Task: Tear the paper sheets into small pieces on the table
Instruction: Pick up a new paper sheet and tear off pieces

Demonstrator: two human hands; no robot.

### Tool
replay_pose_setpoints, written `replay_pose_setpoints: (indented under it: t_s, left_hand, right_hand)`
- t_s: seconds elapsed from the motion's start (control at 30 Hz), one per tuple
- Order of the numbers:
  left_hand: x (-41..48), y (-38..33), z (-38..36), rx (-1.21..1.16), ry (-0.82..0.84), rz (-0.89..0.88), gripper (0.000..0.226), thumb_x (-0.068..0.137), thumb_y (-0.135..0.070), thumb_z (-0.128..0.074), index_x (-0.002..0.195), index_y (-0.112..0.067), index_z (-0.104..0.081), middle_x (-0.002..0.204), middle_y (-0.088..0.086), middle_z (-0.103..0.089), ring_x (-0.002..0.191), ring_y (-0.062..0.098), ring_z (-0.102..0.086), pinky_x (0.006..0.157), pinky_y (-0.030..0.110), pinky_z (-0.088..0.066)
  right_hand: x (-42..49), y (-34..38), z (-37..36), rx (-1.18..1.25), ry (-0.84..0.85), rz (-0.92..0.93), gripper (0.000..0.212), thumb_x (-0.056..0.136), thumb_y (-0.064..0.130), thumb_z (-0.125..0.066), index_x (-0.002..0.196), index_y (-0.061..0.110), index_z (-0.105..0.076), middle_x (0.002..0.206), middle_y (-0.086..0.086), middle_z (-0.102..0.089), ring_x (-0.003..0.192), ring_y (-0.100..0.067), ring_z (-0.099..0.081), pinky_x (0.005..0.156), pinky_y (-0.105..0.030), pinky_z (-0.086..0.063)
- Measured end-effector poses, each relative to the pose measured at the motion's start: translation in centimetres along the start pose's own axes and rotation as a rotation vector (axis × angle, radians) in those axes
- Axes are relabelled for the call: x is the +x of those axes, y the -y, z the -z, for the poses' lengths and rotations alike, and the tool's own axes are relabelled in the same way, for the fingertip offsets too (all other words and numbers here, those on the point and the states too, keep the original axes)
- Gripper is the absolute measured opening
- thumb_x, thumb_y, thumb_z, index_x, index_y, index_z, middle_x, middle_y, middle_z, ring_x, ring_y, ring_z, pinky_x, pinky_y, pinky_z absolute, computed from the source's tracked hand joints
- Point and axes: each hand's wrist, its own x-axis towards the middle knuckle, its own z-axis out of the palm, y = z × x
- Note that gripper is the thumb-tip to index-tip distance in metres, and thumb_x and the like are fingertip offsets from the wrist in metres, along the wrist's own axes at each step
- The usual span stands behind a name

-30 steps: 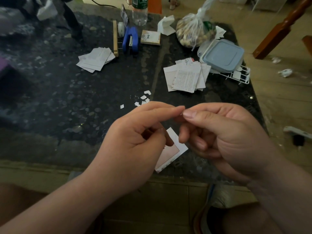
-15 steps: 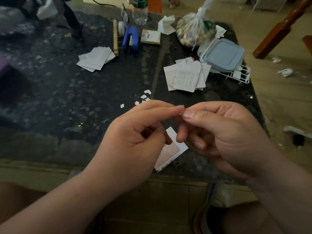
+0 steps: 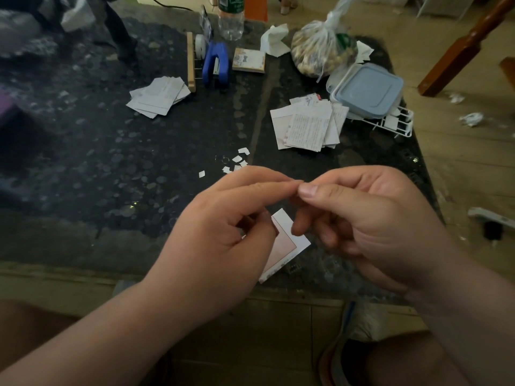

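My left hand (image 3: 223, 235) and my right hand (image 3: 370, 227) meet fingertip to fingertip above the near edge of the dark table (image 3: 111, 162). Under my left thumb I hold a white paper piece with a pink panel (image 3: 287, 242); most of it is hidden by the hand. My right thumb and forefinger pinch together at the meeting point, and whatever is between them is too small to make out. Several tiny torn scraps (image 3: 237, 162) lie just beyond my fingers. Two stacks of paper sheets lie further back: one at the left (image 3: 157, 97), one at the right (image 3: 306, 126).
At the back stand a blue stapler (image 3: 216, 64), a wooden strip (image 3: 190, 62), a small notepad (image 3: 249, 60), a plastic bottle (image 3: 230, 20) and a tied plastic bag (image 3: 323, 51). A lidded blue-grey box (image 3: 367, 90) sits on a white wire rack (image 3: 395, 123). Crumpled scraps (image 3: 471, 118) lie on the floor.
Almost nothing: both hands stay fingertip to fingertip, with only slight shifts of the fingers. The tiny white bit seen between the fingertips half a second ago no longer shows.
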Motion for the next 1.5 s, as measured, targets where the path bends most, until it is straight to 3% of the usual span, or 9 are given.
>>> replay_pose_setpoints:
  t_s: [0.13,0.37,0.6,0.77,0.93,1.07,1.5]
  left_hand:
    - [0.0,0.0,-0.2,0.028,-0.002,0.017,0.05,0.086,0.009,-0.057,0.124,-0.021,-0.072,0.118,-0.015,-0.067,0.095,0.001,-0.067,0.077,0.017,-0.054]
    - [0.0,-0.1,-0.1,0.068,0.03,-0.006,0.05,0.088,0.006,-0.056,0.129,-0.017,-0.07,0.117,-0.011,-0.067,0.095,0.004,-0.067,0.075,0.021,-0.055]
    - [0.0,0.0,-0.3,0.062,0.028,0.024,0.051,0.088,0.004,-0.057,0.131,-0.021,-0.069,0.117,-0.017,-0.066,0.098,0.004,-0.066,0.077,0.018,-0.055]
    - [-0.2,-0.3,-0.4,-0.218,0.028,0.218,0.041,0.095,0.001,-0.061,0.124,-0.027,-0.072,0.113,-0.016,-0.07,0.085,0.012,-0.073,0.069,0.031,-0.061]
    - [0.0,-0.6,-0.5,-0.507,-0.002,0.366,0.025,0.095,-0.003,-0.066,0.108,-0.02,-0.078,0.1,-0.005,-0.075,0.072,0.017,-0.073,0.061,0.028,-0.058]
    - [0.1,-0.6,-0.4,-0.543,-0.027,0.359,0.016,0.089,-0.02,-0.07,0.102,-0.017,-0.08,0.097,0.0,-0.077,0.072,0.019,-0.072,0.062,0.034,-0.06]
    - [0.2,-0.1,-0.5,-0.658,-0.071,0.5,0.016,0.083,-0.027,-0.07,0.089,-0.018,-0.082,0.075,0.006,-0.073,0.064,0.02,-0.066,0.059,0.032,-0.054]
  right_hand:
    - [0.2,-0.1,0.1,-0.014,-0.06,-0.034,0.022,0.088,0.004,-0.065,0.068,0.001,-0.071,0.063,-0.024,-0.066,0.041,-0.015,-0.042,0.036,-0.015,-0.028]
    - [0.3,0.0,0.0,0.104,-0.055,-0.106,0.014,0.088,-0.002,-0.062,0.075,-0.004,-0.067,0.061,-0.019,-0.064,0.039,-0.013,-0.042,0.034,-0.014,-0.024]
    - [0.3,-0.4,-0.6,0.096,-0.06,-0.074,0.033,0.094,0.0,-0.058,0.066,0.012,-0.07,0.055,-0.009,-0.054,0.042,-0.011,-0.04,0.035,-0.016,-0.028]
    - [0.1,-0.5,-0.9,0.064,-0.08,-0.013,0.03,0.094,-0.001,-0.056,0.069,0.011,-0.069,0.053,-0.007,-0.051,0.041,-0.011,-0.038,0.037,-0.017,-0.03]
    - [0.1,-0.8,-0.9,-0.052,-0.085,0.079,0.027,0.091,0.005,-0.063,0.066,0.017,-0.069,0.052,-0.002,-0.054,0.042,-0.009,-0.043,0.04,-0.019,-0.034]
    - [0.1,-1.0,-1.0,-0.168,-0.063,0.169,0.012,0.077,0.018,-0.065,0.067,0.022,-0.07,0.052,0.003,-0.058,0.046,-0.005,-0.051,0.045,-0.017,-0.04]
    - [0.2,-1.3,-1.1,-0.184,-0.045,0.199,0.01,0.075,0.017,-0.067,0.065,0.016,-0.067,0.051,0.003,-0.055,0.046,-0.006,-0.048,0.044,-0.017,-0.039]
